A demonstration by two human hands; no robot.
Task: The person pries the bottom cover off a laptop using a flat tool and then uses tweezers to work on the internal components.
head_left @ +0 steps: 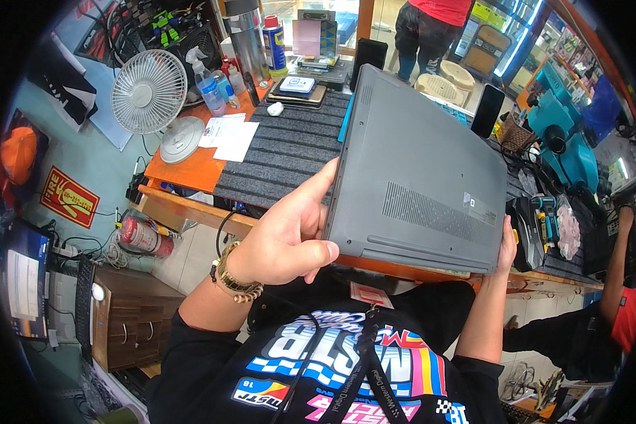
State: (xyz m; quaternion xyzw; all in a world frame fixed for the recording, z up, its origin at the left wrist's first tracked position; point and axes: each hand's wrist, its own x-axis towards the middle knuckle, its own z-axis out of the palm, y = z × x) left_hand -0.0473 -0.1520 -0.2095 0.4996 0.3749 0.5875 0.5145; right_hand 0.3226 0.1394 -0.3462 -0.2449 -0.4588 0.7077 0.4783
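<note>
A closed dark grey laptop (420,162) is held up in front of me, tilted, with its underside toward me. Vent slots and small screws show on that bottom cover. My left hand (290,237) grips the laptop's left edge, thumb near the lower corner and fingers partly hidden behind it. At the right edge my right hand (506,247) holds the lower right corner; most of its fingers are out of sight. Below and behind the laptop lies a grey ribbed mat (283,159) on an orange workbench (184,173).
A white fan (150,92), spray bottle (208,85) and papers (230,138) stand at the bench's left. A phone (487,109) leans behind the laptop; hand tools (544,219) lie to the right. One person (431,32) stands beyond, another (615,304) at right.
</note>
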